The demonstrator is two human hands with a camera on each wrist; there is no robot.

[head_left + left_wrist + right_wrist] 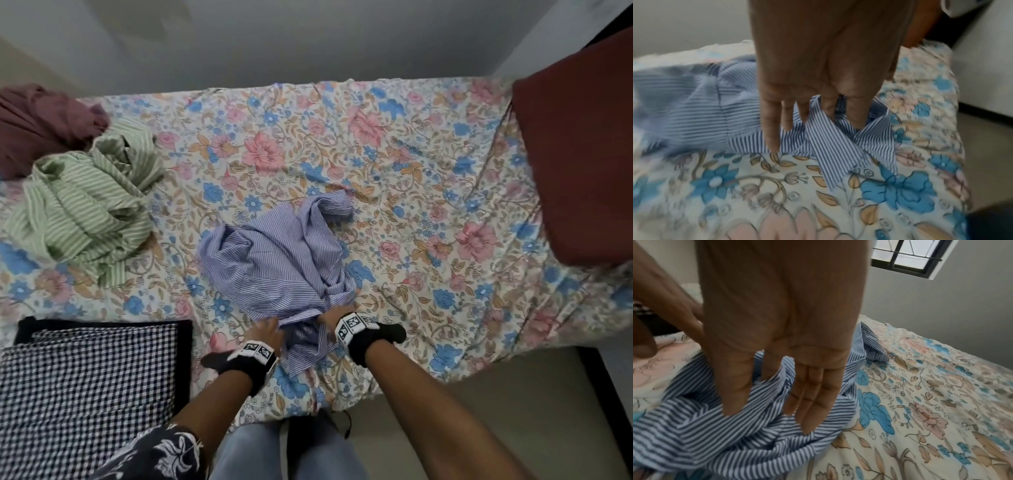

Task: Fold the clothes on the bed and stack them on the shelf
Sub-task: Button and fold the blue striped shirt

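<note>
A crumpled blue striped shirt (281,260) lies in the middle of the floral bed (428,164). Its collar end points toward me. My left hand (265,330) is at the collar; in the left wrist view my left hand (809,126) has its fingers (772,138) pushed into the collar (838,146), with fabric caught between them. My right hand (334,317) rests on the shirt just to the right. In the right wrist view my right hand (766,410) has straight fingers (813,402), and shirt fabric (735,443) bunches up between thumb and fingers.
A green striped garment (85,198) and a maroon garment (41,126) lie heaped at the bed's far left. A black-and-white checked cloth (85,383) lies flat at the near left. A maroon cushion (582,154) stands at the right. The bed's far side meets a wall (308,44).
</note>
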